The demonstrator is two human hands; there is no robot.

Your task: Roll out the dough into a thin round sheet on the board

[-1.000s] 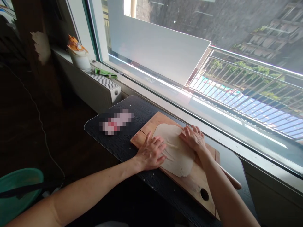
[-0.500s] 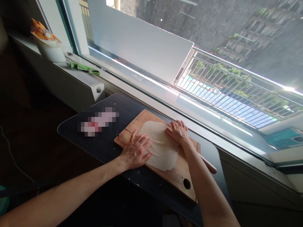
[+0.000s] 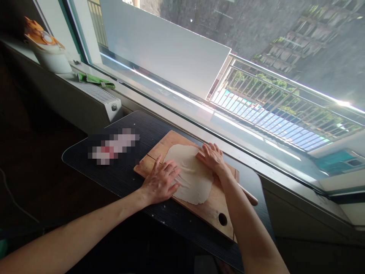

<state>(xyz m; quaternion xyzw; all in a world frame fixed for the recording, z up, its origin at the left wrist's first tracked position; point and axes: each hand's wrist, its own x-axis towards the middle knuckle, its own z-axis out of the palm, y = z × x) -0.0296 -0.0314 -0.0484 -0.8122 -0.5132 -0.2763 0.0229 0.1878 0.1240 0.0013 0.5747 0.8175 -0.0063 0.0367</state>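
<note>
Little is changed over the last second: only the view is swung, and the dough sheet (image 3: pixel 190 174) is found in the same place, spread flat across the middle of the wooden board (image 3: pixel 212 213). The left hand (image 3: pixel 159 183) is laid palm down at the board's near-left edge, its fingers (image 3: pixel 171 172) slightly spread and resting on the dough's rim. The right hand (image 3: pixel 212 158) is pressed flat on the dough's far side, fingers held close together. No edge is seen lifted or folded, so the sheet is judged to be held and smoothed in place. A rolling pin's end (image 3: pixel 251 198) is seen just beyond the board's right side. A pixelated package (image 3: pixel 114 146) lies left of the board.
</note>
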